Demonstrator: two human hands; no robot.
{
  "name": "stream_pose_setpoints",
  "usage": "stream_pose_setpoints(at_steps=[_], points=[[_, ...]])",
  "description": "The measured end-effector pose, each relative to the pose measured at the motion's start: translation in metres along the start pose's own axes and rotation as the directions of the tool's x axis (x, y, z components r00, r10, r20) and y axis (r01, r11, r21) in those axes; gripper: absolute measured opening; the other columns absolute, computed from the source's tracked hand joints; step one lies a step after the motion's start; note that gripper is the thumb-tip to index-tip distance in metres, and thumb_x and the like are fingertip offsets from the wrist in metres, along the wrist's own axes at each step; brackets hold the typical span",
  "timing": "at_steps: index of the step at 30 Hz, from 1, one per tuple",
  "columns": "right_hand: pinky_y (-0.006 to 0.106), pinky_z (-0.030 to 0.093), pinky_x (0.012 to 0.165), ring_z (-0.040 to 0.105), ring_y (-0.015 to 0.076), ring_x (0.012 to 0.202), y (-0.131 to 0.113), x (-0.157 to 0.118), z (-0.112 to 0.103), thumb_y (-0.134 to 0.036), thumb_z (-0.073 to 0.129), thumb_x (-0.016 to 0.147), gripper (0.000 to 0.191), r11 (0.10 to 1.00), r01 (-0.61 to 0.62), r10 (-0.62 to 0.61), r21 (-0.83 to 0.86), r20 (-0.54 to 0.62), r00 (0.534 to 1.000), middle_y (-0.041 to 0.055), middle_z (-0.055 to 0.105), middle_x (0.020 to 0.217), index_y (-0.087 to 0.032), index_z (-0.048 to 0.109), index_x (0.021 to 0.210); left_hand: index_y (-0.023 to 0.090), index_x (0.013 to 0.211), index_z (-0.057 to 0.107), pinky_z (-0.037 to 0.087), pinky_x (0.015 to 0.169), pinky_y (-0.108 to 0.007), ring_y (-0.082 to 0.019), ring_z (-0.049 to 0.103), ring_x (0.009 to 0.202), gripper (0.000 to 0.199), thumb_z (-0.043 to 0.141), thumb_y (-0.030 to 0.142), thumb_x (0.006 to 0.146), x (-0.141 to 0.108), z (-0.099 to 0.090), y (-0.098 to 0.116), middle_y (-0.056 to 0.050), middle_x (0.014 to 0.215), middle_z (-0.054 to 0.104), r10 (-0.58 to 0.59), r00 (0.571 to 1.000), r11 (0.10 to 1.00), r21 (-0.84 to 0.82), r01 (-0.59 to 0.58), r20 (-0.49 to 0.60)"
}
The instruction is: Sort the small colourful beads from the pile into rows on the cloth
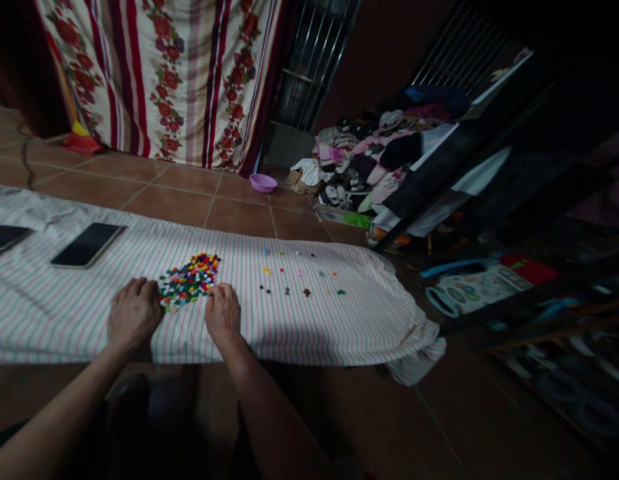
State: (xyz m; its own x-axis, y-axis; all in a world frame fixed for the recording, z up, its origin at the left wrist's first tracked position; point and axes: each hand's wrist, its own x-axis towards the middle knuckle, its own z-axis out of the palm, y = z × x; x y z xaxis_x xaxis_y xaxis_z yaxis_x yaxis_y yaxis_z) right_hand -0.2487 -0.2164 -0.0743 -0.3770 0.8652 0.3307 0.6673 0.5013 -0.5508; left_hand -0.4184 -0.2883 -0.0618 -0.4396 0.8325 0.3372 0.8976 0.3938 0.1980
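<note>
"Multicoloured heap of small, hard-looking pieces (189, 280): lying where, exactly?"

"On the white cloth with thin pink and grey-green stripes (299, 327), between the bare left hand (133, 311) and the bare right hand (223, 309). Looks longer along a slant: from beside the left fingertips, away and toward the right, to a far end rich in yellow, red and orange."

"Closer to which hand?"

"Hard to split. At the left edge for the left hand, seemingly touching; at the near right edge for the right hand, either touching or just beside the outermost pieces. Cannot tell which."

"And the fingers?"

"On the left, bent and bunched together, palm down, with little gap showing. On the right, curled in more tightly, close together at the heap's edge. Cannot tell, on either side, whether gripping a piece; too small and too dim."

"Anything off to the right?"

"Three loose rows of tiny pieces, well apart from the heap and nearer to the right hand: yellow pieces (267, 271) in the middle row, a dark brown cluster (307, 293) and a dark green cluster (341, 292) in the nearest."

"And left?"

"Black-screened phone with a pale edge (89, 245), lying flat beyond the left hand."
</note>
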Motion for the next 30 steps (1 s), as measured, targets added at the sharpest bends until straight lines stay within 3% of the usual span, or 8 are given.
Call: stream_pose_setpoints(at_steps=[10,17,30], points=[[0.034,0.046,0.097,0.057,0.0186,0.105,-0.001,0.003,-0.003,-0.010,0.052,0.087,0.022,0.998,0.060,-0.060,-0.003,0.054,0.997,0.0060,0.063,0.107,-0.022,0.065,0.100,0.011,0.116,0.058,0.043,0.093,-0.047,-0.034,0.054,0.114,0.038,0.032,0.026,0.093,0.000,-0.008,0.007,-0.019,0.124,0.058,-0.026,0.999,0.999,0.040,0.025,0.026],[0.032,0.046,0.098,0.059,0.0185,0.107,0.001,0.005,-0.001,-0.012,0.056,0.086,0.020,0.996,0.071,-0.075,0.060,0.074,0.994,0.0060,0.065,0.109,-0.021,0.066,0.100,0.010,0.105,0.059,0.040,0.080,-0.046,-0.034,0.055,0.096,0.032,0.033,0.023,0.091,0.008,-0.013,0.009,-0.020,0.102,0.060,0.057,0.995,0.981,0.181,-0.071,0.079],[0.029,0.048,0.100,0.060,0.0143,0.111,0.004,0.007,0.003,-0.008,0.051,0.088,0.030,0.988,0.103,-0.113,0.115,0.079,0.990,0.0041,0.067,0.117,-0.022,0.069,0.107,0.013,0.108,0.060,0.039,0.083,-0.043,-0.032,0.053,0.101,0.032,0.039,0.027,0.090,0.011,-0.015,0.008,-0.018,0.108,0.059,-0.031,0.995,0.992,0.127,0.020,0.093]])
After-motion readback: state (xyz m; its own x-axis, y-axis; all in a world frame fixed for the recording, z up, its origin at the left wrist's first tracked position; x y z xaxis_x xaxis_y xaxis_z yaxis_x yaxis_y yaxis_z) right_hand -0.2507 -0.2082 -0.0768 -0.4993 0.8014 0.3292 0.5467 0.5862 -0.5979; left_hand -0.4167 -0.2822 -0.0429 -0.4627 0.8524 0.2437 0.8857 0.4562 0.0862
